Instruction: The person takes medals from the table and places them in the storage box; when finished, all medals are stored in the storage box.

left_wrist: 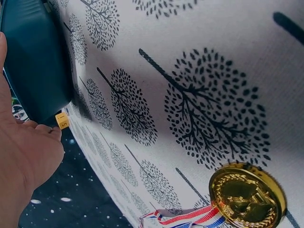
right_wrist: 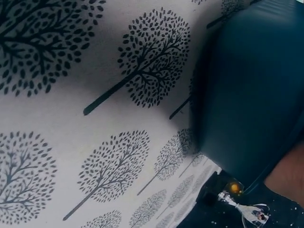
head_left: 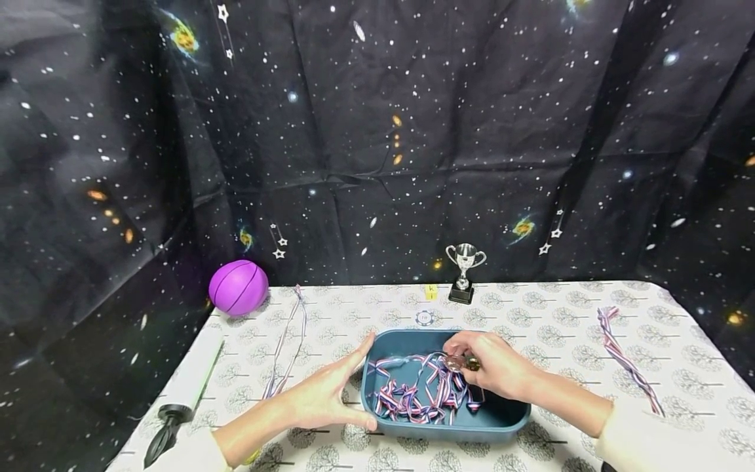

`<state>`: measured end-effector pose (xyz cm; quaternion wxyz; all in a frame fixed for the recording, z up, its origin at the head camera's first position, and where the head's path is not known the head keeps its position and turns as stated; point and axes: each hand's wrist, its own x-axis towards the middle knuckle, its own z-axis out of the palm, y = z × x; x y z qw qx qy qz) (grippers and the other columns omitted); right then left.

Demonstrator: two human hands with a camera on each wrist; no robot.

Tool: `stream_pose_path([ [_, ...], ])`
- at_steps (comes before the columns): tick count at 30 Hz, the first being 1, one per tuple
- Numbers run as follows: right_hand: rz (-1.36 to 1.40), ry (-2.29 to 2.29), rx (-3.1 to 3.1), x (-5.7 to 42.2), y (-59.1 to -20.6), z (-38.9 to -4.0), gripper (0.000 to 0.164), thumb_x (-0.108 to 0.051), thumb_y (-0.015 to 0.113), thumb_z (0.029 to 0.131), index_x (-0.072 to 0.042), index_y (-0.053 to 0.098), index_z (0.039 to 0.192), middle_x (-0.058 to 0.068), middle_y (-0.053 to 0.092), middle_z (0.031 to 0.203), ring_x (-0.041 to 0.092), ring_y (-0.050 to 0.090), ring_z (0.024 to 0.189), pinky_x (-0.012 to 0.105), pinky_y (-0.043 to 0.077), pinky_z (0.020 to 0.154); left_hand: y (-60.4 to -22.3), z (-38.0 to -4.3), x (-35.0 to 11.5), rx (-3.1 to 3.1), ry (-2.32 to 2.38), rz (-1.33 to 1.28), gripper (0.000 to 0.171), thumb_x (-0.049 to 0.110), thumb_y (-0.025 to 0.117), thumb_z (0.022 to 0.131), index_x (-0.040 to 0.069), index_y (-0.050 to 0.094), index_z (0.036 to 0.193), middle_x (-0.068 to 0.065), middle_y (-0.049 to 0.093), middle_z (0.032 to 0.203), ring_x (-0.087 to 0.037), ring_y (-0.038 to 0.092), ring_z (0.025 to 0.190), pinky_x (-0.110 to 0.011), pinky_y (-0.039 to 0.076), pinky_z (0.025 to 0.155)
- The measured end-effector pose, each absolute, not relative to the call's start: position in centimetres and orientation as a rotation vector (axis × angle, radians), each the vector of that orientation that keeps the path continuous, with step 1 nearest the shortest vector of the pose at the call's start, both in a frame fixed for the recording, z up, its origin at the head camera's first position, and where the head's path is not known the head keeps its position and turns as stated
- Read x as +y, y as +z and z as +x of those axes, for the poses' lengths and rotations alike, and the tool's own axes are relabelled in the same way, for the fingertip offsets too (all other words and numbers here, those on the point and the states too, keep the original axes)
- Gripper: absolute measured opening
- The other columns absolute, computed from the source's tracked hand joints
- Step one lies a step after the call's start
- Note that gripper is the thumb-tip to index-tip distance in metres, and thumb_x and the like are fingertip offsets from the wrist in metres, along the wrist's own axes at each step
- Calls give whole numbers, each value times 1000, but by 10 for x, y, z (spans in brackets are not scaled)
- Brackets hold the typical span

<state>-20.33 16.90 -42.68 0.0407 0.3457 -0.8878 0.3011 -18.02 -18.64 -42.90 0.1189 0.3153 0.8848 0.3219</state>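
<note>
Lower centre: left hand [head_left: 327,396] lies spread against the left end of the blue tub [head_left: 448,431], I'd guess steadying it | right hand [head_left: 498,367], apart from the left, pinches a coppery medal [head_left: 453,363] inside | striped ribbons [head_left: 413,410] heap there, presumably corralled.

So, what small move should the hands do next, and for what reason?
Perhaps the right hand should slowly lift the shiny round metal medals it pinches, because red, white and blue striped ribbons lie tangled below in the dark teal rectangular bin. The left hand, at the bin's left end, could steady it.
</note>
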Motion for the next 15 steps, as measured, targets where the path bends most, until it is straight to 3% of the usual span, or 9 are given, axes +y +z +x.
stream_pose_path([
  [15,1009,919,-2737,160,-433,-209,35,10,81,81,-3,72,113,3,76,106,21,75,98,42,61,93,-429,-179,-186,2579,958,922,135,60,91,76,29,1,172,-3,12,176,-26,22,159,-58,22,126],
])
